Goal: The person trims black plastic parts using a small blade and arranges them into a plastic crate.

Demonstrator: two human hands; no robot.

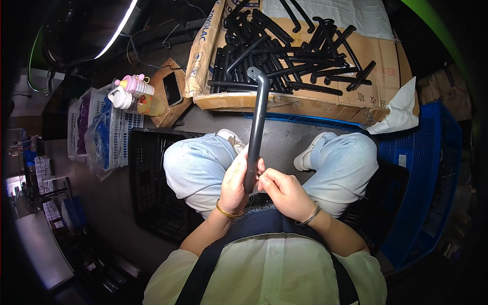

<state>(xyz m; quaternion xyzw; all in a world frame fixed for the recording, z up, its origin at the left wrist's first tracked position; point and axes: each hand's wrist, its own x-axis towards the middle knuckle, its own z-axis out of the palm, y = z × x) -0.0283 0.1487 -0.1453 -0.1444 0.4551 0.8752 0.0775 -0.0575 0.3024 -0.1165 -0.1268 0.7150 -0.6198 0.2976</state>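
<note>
A long black handle-like bar (260, 117), bent at its far end with a small hole there, stands out in front of my lap. My left hand (235, 184) is closed round its lower part. Close against the bar's near end is my right hand (287, 193), its fingers curled in a pinch; whatever they hold is too small or hidden to name. Beyond the bar's bent tip lies a heap of similar black bars (284, 56) on flattened cardboard (373, 58).
A phone (172, 89) lies on a small wooden stool (161, 113), with drink bottles (134, 91) beside it. White baskets (133, 122) holding plastic bags stand at left. Black crates (147, 175) and a blue crate (429, 152) flank my legs. White paper (401, 109) hangs over the cardboard's right corner.
</note>
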